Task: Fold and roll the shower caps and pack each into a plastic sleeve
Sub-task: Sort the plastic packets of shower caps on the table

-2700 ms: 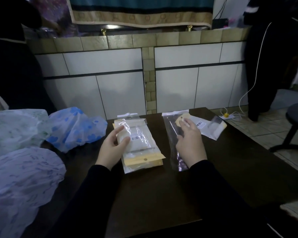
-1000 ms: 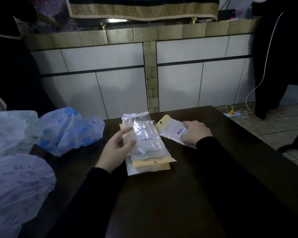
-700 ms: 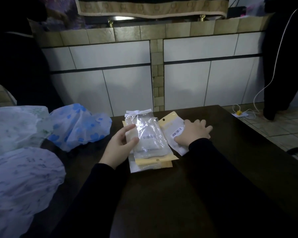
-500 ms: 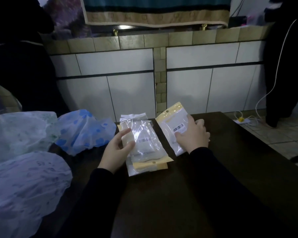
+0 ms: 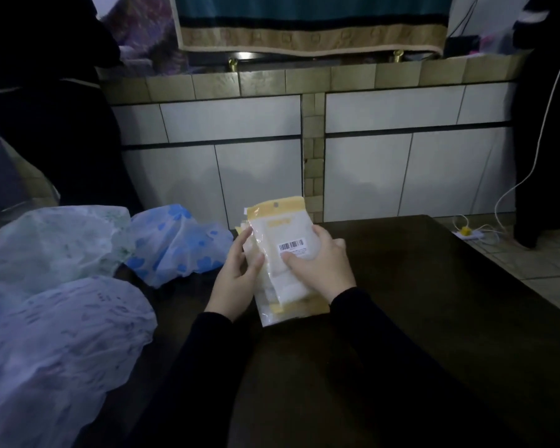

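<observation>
A stack of packed plastic sleeves [image 5: 280, 234] with yellow header cards and a barcode label stands tilted over the dark table [image 5: 401, 318]. My left hand [image 5: 236, 276] grips the stack's left edge. My right hand [image 5: 317, 263] grips the top sleeve from the right, thumb on its front below the barcode. Three loose shower caps lie at the left: a blue-flowered one [image 5: 178, 244], a pale green one [image 5: 52, 244] and a lilac-patterned one [image 5: 55, 347] nearest me.
A tiled counter wall [image 5: 304, 150] rises just behind the table's far edge. Dark-clothed people stand at the far left [image 5: 46, 108] and far right [image 5: 543, 124]. A white cable and yellow plug [image 5: 464, 231] lie on the tiled floor at the right.
My right hand slid a sleeve from the table's right side onto the stack under my left hand. Both hands now hold the stack lifted and tilted up.
</observation>
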